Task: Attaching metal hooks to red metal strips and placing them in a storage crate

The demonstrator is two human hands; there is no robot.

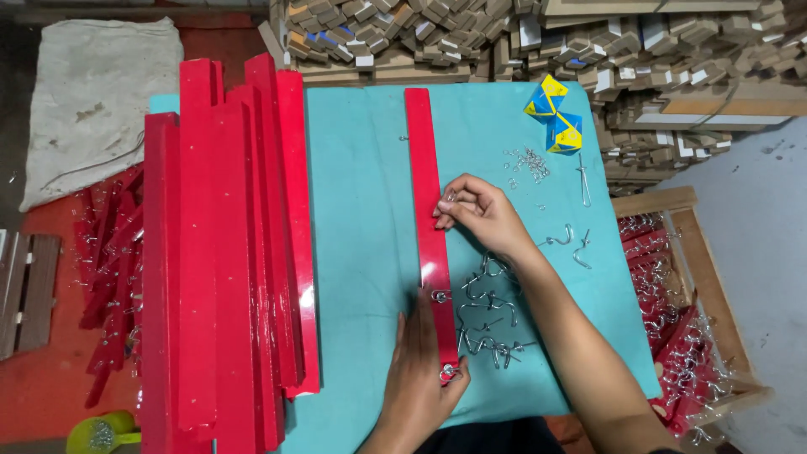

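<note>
Head view: a red strip [429,227] lies lengthwise along the middle of the teal surface [361,210]. The left hand [424,370] presses flat, fingers spread, on its near end. The right hand [479,210] pinches a small metal piece [450,197] against the strip. Metal hooks [487,319] lie just right.

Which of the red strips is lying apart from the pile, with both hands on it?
The single red strip in the middle of the teal mat; the left hand and right hand touch it, while the others lie stacked at the left.
</note>
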